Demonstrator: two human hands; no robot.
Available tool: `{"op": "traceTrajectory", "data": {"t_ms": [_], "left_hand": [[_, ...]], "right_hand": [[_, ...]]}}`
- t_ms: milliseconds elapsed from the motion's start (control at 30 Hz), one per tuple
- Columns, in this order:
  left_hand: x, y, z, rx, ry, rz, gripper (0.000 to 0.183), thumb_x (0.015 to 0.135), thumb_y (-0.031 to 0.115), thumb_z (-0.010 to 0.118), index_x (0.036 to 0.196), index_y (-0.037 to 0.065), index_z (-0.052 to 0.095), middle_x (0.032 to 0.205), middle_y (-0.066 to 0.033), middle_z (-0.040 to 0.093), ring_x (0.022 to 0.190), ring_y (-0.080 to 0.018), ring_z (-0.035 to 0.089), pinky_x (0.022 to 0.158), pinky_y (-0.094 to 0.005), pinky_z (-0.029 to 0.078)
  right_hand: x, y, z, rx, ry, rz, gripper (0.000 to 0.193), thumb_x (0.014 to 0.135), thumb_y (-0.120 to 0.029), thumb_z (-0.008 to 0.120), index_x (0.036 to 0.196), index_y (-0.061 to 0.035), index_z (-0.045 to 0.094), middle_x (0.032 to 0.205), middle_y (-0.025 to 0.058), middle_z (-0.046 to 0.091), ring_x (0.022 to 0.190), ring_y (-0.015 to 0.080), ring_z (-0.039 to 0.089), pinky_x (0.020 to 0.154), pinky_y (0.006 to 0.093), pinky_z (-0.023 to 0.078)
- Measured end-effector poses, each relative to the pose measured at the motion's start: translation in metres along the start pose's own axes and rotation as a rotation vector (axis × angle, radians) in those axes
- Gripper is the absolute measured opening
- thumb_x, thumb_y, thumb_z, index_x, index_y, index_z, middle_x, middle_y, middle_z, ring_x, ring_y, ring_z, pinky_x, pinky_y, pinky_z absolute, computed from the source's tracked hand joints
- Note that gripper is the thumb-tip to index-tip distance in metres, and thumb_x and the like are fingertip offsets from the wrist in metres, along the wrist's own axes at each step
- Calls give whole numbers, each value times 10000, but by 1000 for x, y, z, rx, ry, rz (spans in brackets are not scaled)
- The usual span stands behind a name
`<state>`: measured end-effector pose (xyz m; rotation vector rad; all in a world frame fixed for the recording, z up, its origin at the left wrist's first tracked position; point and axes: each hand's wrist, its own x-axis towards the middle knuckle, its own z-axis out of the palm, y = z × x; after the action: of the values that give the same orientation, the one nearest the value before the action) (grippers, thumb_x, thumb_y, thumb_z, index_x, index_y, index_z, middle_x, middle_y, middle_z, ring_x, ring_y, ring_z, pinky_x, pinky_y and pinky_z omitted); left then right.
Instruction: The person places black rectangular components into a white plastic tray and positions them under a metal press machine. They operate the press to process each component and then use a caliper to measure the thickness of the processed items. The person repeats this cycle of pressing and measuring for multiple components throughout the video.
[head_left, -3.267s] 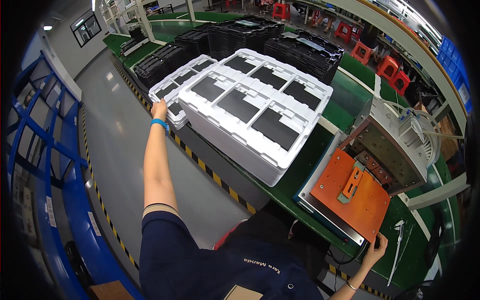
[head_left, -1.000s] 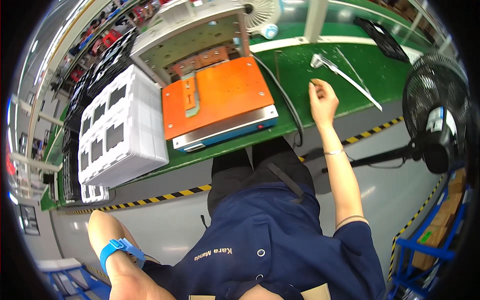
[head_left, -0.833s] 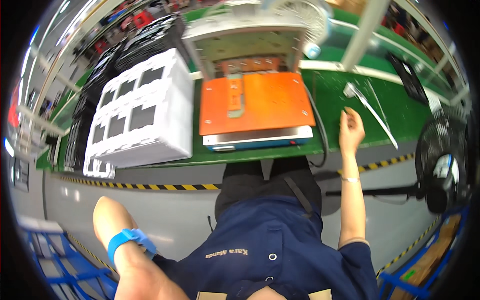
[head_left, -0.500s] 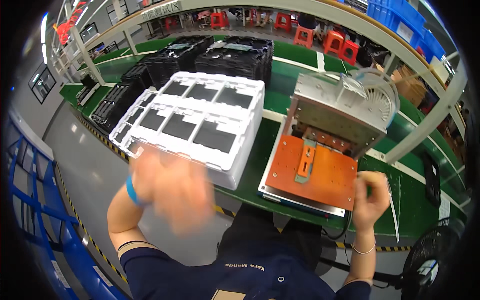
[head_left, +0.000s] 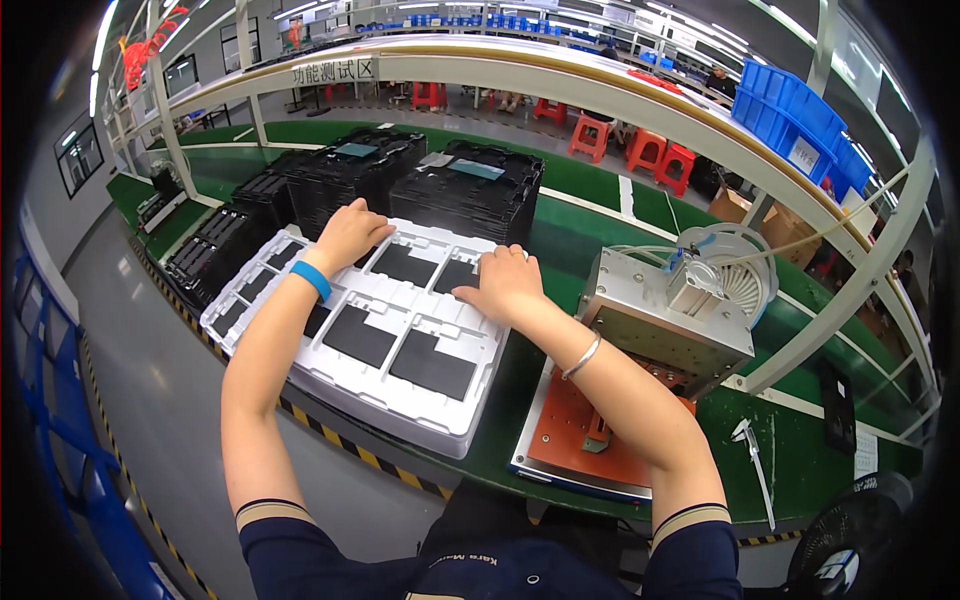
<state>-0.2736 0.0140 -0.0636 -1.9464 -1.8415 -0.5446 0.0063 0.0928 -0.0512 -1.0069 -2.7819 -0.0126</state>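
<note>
Head view: both forearms reach forward; the left hand and right hand lie flat, fingers spread and unclenched, on the white tray, which holds dark rectangular panels and sits on the green bench beside the orange-plated machine

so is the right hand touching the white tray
Touching: in the head view the right hand lies flat on the top white tray's far rim, with no gap showing.
</note>
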Motion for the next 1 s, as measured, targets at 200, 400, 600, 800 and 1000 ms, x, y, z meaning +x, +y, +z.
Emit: {"op": "traceTrajectory", "data": {"t_ms": [200,400,600,800,1000], "left_hand": [[2,-6,9,92,49,-6,456,922,366,622,631,21,689,620,-84,609,764,-278,545,708,-419,443],[17,26,-39,152,334,53,375,943,298,609,645,75,655,588,-36,596,689,-247,533,694,-406,407],[18,130,-7,-133,11,110,488,979,339,543,614,33,649,608,-138,610,731,-351,547,732,-473,403],[37,186,-30,-142,101,172,324,852,252,701,644,29,593,687,-96,547,729,-292,521,674,-429,397],[30,305,-45,-338,-174,627,328,748,367,771,758,84,605,810,-56,541,878,-263,550,1008,-477,390]], "right_hand": [[13,14,-2,417,-78,48,542,681,-406,851,1029,-29,677,1010,151,704,998,305,648,856,402,499],[-46,19,-36,673,475,-291,232,795,-19,740,957,-17,573,940,156,679,861,298,682,751,346,527],[-203,90,-81,799,318,-57,252,753,-21,796,966,37,673,948,112,708,845,203,691,783,296,545],[-282,152,-36,982,182,446,236,783,-28,790,997,37,715,957,101,712,857,144,662,771,282,530],[-272,132,-18,363,310,178,227,728,-149,823,919,-74,727,875,35,624,814,240,549,727,345,468]]}}
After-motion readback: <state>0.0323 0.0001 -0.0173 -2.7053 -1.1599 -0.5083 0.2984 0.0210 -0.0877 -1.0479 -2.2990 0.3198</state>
